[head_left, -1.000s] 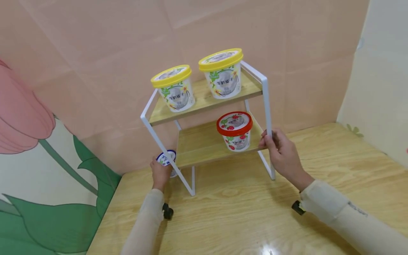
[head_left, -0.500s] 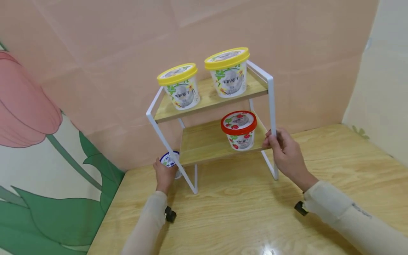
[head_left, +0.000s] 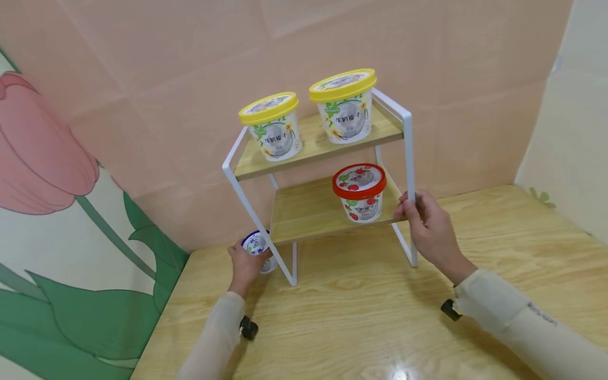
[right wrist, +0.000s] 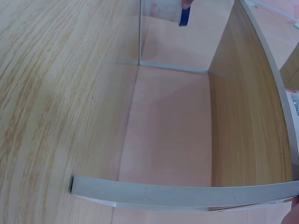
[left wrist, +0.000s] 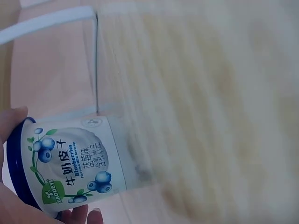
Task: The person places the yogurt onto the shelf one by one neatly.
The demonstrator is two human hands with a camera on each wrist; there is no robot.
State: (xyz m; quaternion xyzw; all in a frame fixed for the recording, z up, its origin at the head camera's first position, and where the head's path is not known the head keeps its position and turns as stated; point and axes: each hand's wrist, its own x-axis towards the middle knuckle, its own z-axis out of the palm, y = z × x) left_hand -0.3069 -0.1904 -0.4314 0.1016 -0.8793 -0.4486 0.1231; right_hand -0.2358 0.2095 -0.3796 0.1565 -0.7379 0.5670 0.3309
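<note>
My left hand (head_left: 245, 266) grips a white cup with a blue-rimmed lid (head_left: 255, 243), just outside the shelf's left legs. Blueberries are printed on its side in the left wrist view, where my fingers hold it around the lid end. Whether its base touches the table, I cannot tell. With my right hand (head_left: 434, 229) I hold the right front leg of a two-tier shelf (head_left: 299, 208) by the lower board. That board carries a red-lidded strawberry cup (head_left: 361, 195) on its right. Two yellow-lidded cups, one left (head_left: 277, 140) and one right (head_left: 348, 119), stand on the upper board.
The shelf has white metal legs (head_left: 411, 158) and stands on a wood-grain table (head_left: 351, 327). A pinkish backdrop (head_left: 190, 105) rises behind it. Printed tulips and green leaves (head_left: 90, 327) cover the left side, and a pale wall (head_left: 575, 132) borders the right.
My left hand and the blueberry cup have come slightly nearer to me relative to the shelf. My right hand keeps its hold on the leg. The whole view has shifted a little.
</note>
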